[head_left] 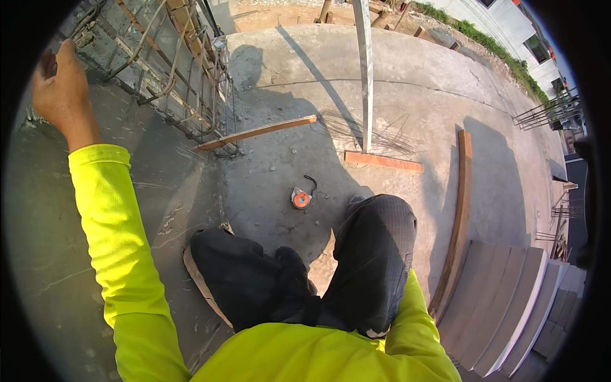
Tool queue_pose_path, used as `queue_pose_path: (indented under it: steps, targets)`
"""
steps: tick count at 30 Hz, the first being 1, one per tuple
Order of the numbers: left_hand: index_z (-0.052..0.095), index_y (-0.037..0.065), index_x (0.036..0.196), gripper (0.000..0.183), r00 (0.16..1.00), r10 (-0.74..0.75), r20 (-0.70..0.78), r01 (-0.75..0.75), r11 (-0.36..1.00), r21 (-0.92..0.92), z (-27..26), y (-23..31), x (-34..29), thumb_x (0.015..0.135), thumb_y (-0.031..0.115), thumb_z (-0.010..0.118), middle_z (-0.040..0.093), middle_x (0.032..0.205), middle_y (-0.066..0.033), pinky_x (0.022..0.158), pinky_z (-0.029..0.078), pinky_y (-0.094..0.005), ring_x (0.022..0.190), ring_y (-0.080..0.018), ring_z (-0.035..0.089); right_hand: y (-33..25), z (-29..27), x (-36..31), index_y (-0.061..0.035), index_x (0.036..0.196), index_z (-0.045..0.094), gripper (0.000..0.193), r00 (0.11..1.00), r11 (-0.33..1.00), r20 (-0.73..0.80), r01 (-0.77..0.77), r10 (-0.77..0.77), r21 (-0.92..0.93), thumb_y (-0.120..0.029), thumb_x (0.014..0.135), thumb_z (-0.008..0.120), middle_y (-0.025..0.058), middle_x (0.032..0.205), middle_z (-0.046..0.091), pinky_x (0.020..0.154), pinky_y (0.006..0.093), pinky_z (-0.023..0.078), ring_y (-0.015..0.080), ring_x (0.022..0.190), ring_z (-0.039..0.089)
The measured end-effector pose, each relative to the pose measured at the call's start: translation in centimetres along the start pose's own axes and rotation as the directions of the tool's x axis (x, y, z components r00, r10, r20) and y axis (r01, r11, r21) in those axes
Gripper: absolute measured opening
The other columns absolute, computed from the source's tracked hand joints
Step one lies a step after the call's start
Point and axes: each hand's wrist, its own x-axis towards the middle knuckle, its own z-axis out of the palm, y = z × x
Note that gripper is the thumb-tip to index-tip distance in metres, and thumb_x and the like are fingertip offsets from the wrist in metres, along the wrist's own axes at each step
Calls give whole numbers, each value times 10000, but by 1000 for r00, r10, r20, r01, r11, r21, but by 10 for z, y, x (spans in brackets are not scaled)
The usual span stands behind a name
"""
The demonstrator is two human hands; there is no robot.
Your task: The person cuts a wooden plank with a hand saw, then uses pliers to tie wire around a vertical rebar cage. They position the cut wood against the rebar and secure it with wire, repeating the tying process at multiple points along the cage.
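My left hand [62,95] is raised at the upper left, beside a rebar cage [168,83] and above a smooth grey concrete surface [121,210]. Its fingers are loosely bent, the thumb stands apart, and nothing shows in its grasp. The far fingers are in shade at the picture's edge. My right arm [414,325] runs down beside my right thigh, and the hand is hidden there. On the concrete floor in front of my bent knees lies an orange and grey tape measure [300,198] with a black wrist strap.
A wooden strip [261,132] leans out from the rebar cage. Further right, an upright post [366,76] rises by a short board [384,162] and loose thin wires [394,137]. A long timber [459,216] and stacked grey blocks [490,299] lie at the right.
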Motion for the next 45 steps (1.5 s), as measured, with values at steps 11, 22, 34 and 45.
queue_pose_path:
  steps: [11,22,34,45]
  targets:
    - [605,-33,1319,366,778,-406,479,467,884,-9,-34,29,-271,960,-44,529,650,1172,-137,823,582,-302,967,-175,687,-22,8,-31,-11,1055,684,298,932,583,283,363,-227,-727,-247,875,662,233,1076,684,790,438,535,370,915,689]
    - [664,5,1241,335,433,-539,722,628,756,187,-43,25,-362,927,-40,554,667,1086,-95,748,569,-274,827,-142,676,-190,147,19,-32,1138,645,270,656,321,471,725,-590,-609,-147,894,664,195,1111,664,888,453,519,382,993,647]
    - [685,-4,1157,285,-149,-412,899,576,702,418,-21,37,-441,881,30,625,670,996,-109,715,549,-295,824,-178,680,-239,220,94,-73,1270,545,482,552,-124,604,670,-575,-732,-90,800,649,161,1253,547,1000,532,407,396,1235,498]
    - [622,-44,1246,504,-106,-512,852,381,771,511,159,20,-635,839,245,696,635,1166,-204,911,511,-392,1051,-312,640,-214,193,71,-40,1158,583,401,512,49,665,810,-544,-584,-74,764,649,172,1191,551,941,524,453,419,1109,548]
